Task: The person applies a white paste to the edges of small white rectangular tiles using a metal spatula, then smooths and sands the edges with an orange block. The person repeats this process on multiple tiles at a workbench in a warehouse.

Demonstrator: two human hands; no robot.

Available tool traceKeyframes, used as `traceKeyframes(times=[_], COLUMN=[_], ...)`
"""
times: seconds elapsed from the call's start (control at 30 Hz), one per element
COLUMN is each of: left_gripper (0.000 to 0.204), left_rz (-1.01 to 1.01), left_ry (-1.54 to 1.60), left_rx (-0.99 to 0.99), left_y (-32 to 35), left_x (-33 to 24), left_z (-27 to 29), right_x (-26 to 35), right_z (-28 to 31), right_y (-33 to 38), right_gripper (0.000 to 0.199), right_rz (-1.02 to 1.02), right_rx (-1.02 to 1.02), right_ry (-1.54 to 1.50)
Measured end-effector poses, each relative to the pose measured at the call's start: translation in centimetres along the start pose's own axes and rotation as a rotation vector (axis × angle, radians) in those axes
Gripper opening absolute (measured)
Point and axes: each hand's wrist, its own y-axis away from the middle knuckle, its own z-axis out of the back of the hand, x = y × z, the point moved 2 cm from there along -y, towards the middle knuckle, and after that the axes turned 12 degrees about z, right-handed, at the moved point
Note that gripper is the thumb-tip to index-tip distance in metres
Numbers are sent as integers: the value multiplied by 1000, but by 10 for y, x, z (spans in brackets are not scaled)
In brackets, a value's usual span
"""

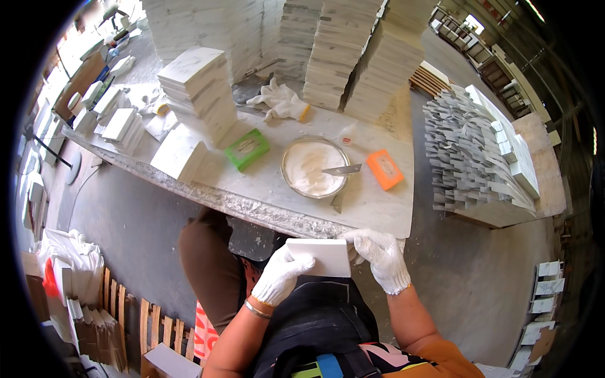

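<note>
Both my hands wear white gloves and hold one white rectangular tile (321, 256) above my lap, just below the front edge of the marble worktop (271, 211). My left hand (282, 275) grips the tile's left end from below. My right hand (381, 255) grips its right end. On the worktop straight ahead stands a metal bowl (315, 167) of white paste with a flat metal scraper (341, 169) resting across its rim.
A green sponge block (247, 148) lies left of the bowl, an orange one (385, 169) right of it. Spare white gloves (280, 101) lie behind. Stacks of white tiles (200, 88) stand at the left and back; grey stacked pieces (466, 154) fill a pallet on the right.
</note>
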Motion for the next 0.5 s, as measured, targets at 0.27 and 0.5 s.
traceKeyframes(times=[0.27,0.5], left_gripper=[49,55], left_rz=[-35,-134], left_ry=[72,221], left_rx=[-17,-67], left_y=[-9,-26], left_x=[3,-15], left_z=[20,20], right_x=[-1,11], right_z=[-4,35], right_y=[-15,-79], right_gripper=[39,26], right_rz=[66,589], right_rx=[54,-195], right_ry=[115,819])
